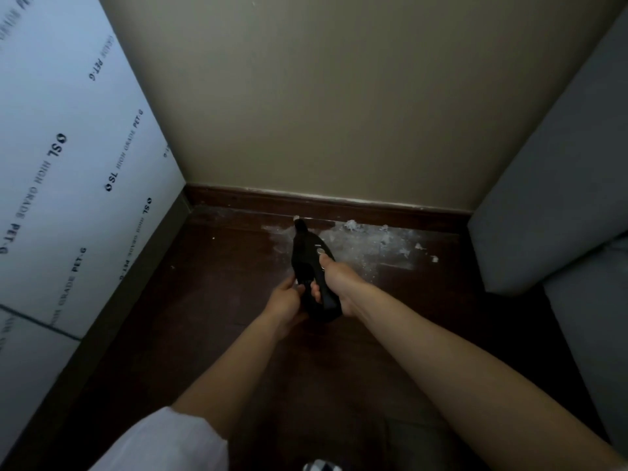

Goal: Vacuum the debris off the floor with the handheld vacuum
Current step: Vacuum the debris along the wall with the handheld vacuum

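A black handheld vacuum point(307, 258) points away from me, its narrow nozzle tip close to the dark baseboard point(339, 207). My right hand point(339, 280) grips its handle from the right, thumb lying forward near the buttons. My left hand point(287, 300) holds the vacuum's rear left side with curled fingers. White dusty debris point(367, 241) with small fluffy clumps spreads over the dark wooden floor point(221, 287) along the baseboard, mostly to the right of the nozzle.
A white panel point(68, 164) covered in printed protective film stands along the left. A beige wall point(323, 96) closes the far side. A grey upholstered sofa point(560, 198) fills the right. A white sleeve covers my left upper arm.
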A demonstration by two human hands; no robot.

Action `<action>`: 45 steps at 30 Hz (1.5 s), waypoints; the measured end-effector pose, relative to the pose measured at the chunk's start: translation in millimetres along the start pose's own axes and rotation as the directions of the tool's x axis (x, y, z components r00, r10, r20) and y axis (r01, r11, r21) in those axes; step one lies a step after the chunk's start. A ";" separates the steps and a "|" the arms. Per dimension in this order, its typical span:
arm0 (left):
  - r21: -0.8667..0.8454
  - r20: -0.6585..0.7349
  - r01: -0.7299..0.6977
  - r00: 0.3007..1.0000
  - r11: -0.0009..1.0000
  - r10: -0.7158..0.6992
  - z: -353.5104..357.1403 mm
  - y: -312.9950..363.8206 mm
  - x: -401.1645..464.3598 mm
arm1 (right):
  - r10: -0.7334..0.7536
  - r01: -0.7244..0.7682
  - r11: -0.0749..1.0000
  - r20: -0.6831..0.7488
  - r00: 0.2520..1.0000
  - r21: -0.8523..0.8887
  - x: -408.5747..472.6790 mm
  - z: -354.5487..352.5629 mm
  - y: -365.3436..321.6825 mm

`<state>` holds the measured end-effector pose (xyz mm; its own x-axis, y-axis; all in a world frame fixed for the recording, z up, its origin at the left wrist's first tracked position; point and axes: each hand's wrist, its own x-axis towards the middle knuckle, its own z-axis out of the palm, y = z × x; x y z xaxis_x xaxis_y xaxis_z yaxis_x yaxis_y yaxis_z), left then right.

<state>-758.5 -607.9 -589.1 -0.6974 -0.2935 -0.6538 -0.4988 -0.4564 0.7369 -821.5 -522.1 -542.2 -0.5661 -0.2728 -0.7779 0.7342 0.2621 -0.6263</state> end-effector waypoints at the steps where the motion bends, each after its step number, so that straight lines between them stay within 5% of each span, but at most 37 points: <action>1: -0.004 -0.006 -0.001 1.000 1.000 0.001 -4.9 0.3 -0.2 | 0.003 -0.003 1.000 0.011 1.000 -0.004 1.0 5.6 0.7; 17: -0.062 -0.143 -0.021 0.990 0.998 0.012 -55.2 0.5 -5.5 | 0.022 -0.011 0.996 0.123 0.992 -0.094 2.5 56.9 4.3; 34: -0.044 0.044 0.002 0.999 0.999 0.000 4.1 -11.4 -25.7 | -0.017 0.017 1.000 -0.022 1.000 -0.017 -13.1 -3.8 18.3; 45: -0.031 -0.025 -0.003 1.000 1.000 0.002 -3.5 -10.1 -29.2 | 0.008 -0.008 1.000 0.024 1.000 -0.014 -15.2 6.8 17.1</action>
<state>-731.3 -597.7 -578.1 -0.6851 -0.3154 -0.6566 -0.4807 -0.4815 0.7329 -797.9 -519.8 -540.7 -0.5512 -0.2927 -0.7813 0.7332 0.2771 -0.6211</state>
